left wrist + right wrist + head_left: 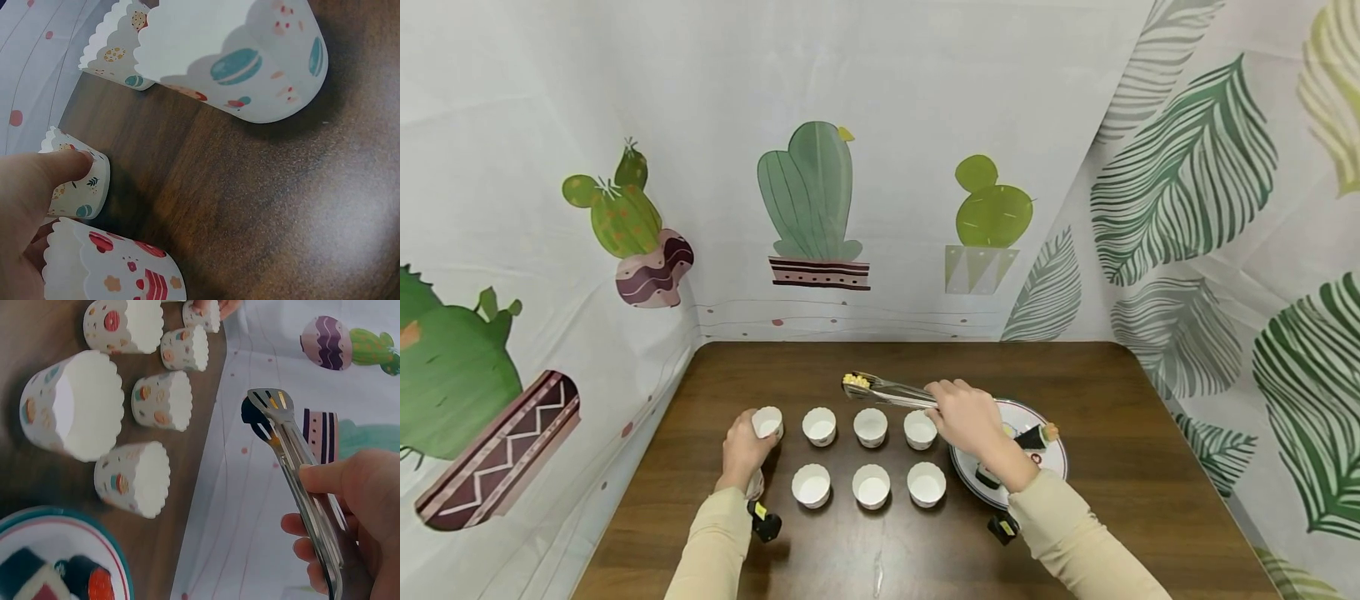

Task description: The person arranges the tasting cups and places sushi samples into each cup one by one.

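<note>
My left hand (744, 451) grips the rim and side of the far-left paper baking cup (767, 422) in the back row; the left wrist view shows my thumb against this cup (92, 182). Metal tongs (898, 393) are in my right hand (966, 421), thumb on one side, fingers curled on the other. Between their slotted tips sits a small piece of food with a yellow top (856, 381), raised behind the back row. In the right wrist view its side (252, 412) looks dark. The front-left cup (125, 265) is partly hidden by my left hand in the head view.
More white paper cups (871, 486) stand in two rows across the brown table (865, 567). Right of them, a rimmed plate (1058, 467) carries several sushi pieces (1033, 437), partly under my right forearm. A printed cloth (910, 317) hangs behind the table's back edge.
</note>
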Demonstrator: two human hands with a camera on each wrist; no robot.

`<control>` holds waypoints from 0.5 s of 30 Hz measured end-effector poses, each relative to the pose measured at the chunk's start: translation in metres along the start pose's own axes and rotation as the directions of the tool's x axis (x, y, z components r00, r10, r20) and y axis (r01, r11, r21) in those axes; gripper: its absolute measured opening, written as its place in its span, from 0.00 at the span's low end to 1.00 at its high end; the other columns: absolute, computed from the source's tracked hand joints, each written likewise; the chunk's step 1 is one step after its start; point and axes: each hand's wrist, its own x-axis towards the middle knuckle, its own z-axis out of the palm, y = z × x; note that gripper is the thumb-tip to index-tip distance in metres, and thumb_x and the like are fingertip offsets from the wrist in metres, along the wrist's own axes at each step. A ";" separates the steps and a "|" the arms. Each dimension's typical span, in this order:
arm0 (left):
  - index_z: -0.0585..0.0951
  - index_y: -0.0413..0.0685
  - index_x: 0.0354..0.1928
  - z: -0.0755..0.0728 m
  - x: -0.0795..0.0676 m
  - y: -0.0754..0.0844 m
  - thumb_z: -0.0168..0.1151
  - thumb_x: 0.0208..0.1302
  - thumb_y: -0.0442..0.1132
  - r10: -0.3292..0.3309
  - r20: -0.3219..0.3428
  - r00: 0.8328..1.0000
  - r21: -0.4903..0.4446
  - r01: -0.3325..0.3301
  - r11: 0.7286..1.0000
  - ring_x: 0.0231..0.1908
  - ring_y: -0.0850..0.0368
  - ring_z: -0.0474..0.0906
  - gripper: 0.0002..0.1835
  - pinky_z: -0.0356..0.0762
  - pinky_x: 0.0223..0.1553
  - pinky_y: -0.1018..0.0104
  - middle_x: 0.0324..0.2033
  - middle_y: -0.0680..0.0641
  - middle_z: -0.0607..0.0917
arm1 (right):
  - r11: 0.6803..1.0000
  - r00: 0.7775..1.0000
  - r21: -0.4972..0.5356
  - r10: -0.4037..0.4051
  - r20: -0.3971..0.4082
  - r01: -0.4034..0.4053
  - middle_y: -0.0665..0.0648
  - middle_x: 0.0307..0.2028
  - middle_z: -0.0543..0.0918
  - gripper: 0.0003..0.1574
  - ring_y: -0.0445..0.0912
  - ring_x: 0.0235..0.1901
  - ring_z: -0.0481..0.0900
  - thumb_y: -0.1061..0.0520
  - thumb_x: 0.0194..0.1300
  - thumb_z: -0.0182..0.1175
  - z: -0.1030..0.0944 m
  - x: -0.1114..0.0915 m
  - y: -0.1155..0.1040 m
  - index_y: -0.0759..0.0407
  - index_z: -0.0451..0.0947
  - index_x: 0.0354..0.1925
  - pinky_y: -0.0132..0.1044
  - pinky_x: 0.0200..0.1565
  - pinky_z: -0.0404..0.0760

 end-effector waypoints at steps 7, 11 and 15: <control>0.68 0.33 0.56 0.001 0.000 0.001 0.68 0.47 0.39 0.012 -0.007 1.000 -0.006 -0.012 1.000 0.49 0.32 0.72 0.34 0.68 0.48 0.40 0.50 0.30 0.75 | 0.999 0.999 -0.003 -0.038 0.002 0.038 0.49 0.35 0.82 0.17 0.45 0.34 0.79 0.49 0.54 0.64 0.009 0.010 -0.021 0.52 0.78 0.43 0.39 0.26 0.77; 0.68 0.33 0.56 0.002 0.000 0.000 0.68 0.47 0.39 0.019 -0.010 1.000 -0.004 -0.019 1.000 0.49 0.33 0.72 0.34 0.69 0.48 0.40 0.50 0.30 0.75 | 0.999 0.999 -0.011 -0.051 0.007 0.051 0.48 0.34 0.82 0.18 0.44 0.33 0.79 0.48 0.54 0.64 0.015 0.014 -0.032 0.52 0.78 0.43 0.38 0.25 0.76; 0.67 0.32 0.57 0.002 0.001 -0.001 0.69 0.46 0.40 0.023 -0.018 1.000 0.001 -0.023 1.000 0.50 0.32 0.72 0.36 0.68 0.48 0.40 0.51 0.30 0.74 | 0.999 0.999 0.010 -0.049 0.017 0.048 0.48 0.35 0.82 0.17 0.44 0.33 0.79 0.49 0.55 0.62 0.018 0.020 -0.043 0.52 0.78 0.43 0.38 0.25 0.76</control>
